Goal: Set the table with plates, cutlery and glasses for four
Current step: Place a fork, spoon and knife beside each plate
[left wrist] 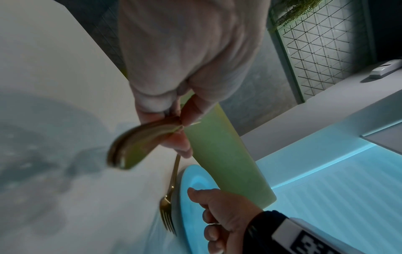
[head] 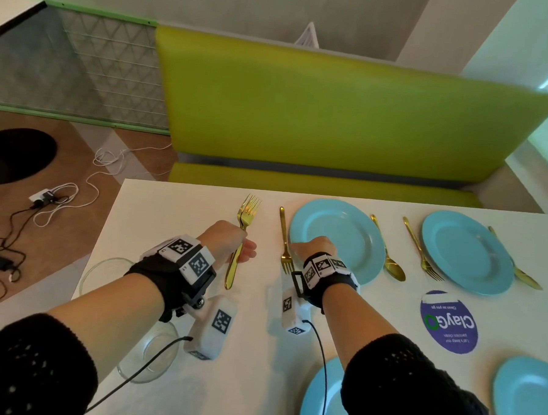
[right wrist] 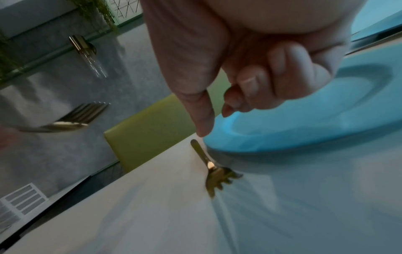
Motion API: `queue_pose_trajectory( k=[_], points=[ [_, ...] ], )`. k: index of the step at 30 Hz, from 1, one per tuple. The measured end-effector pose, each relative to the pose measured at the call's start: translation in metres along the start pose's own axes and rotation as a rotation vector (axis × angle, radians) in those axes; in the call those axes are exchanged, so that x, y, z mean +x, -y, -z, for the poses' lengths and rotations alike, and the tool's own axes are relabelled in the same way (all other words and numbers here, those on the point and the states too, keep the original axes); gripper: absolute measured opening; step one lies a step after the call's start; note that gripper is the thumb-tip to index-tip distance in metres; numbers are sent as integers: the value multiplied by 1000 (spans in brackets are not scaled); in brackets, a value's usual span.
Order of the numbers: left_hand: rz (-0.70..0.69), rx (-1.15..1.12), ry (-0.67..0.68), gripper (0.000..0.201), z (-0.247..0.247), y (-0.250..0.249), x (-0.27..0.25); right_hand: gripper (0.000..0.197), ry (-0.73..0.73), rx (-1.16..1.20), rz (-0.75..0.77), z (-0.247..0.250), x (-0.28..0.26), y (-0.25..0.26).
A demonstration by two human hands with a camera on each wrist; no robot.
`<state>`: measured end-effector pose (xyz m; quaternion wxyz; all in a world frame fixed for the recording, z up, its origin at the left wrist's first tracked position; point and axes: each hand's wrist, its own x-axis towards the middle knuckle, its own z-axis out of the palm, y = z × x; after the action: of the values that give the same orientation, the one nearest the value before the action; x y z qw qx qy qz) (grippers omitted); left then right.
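My left hand (head: 232,243) grips two stacked gold forks (head: 245,218) by their handles (left wrist: 139,142), tines pointing away, just above the white table (head: 177,208). A third gold fork (head: 284,236) lies on the table along the left edge of the far-left blue plate (head: 337,239). My right hand (head: 315,247) hovers over that fork's tine end and the plate rim. Its fingers (right wrist: 261,82) are curled and hold nothing, with the thumb pointing down at the fork (right wrist: 208,165).
A gold spoon (head: 388,251) lies right of that plate. Another blue plate (head: 467,252) has a fork (head: 422,253) and a spoon (head: 517,267) beside it. Two more blue plates (head: 319,400) (head: 526,401) sit near me. Glass dishes (head: 104,271) stand at the left; a green bench (head: 334,115) lies beyond.
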<state>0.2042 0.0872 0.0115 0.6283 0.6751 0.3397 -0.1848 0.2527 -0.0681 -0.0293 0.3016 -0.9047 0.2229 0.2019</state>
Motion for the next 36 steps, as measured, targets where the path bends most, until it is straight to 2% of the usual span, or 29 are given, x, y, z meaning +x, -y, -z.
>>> queue_pose_trajectory(
  k=[5,7,9,13,18,23,30,36],
  points=[
    [-11,26,68,26,-16,3,-17,44,54,-81,68,21,-30,-11],
    [-26,52,114,26,-24,8,-25,37,86,-52,118,25,-46,-20],
    [-36,97,158,19,-31,15,-33,17,97,11,122,29,-60,-32],
    [-51,164,241,13,-47,29,-51,26,155,78,65,41,-95,-57],
    [-54,180,342,11,-63,45,-77,13,176,217,59,38,-130,-85],
    [-98,161,443,20,-79,66,-97,20,142,290,108,33,-150,-108],
    [-122,55,465,21,-93,82,-127,20,145,341,161,48,-167,-129],
    [-127,-9,422,22,-119,89,-154,17,126,387,203,64,-165,-158]
  ],
)
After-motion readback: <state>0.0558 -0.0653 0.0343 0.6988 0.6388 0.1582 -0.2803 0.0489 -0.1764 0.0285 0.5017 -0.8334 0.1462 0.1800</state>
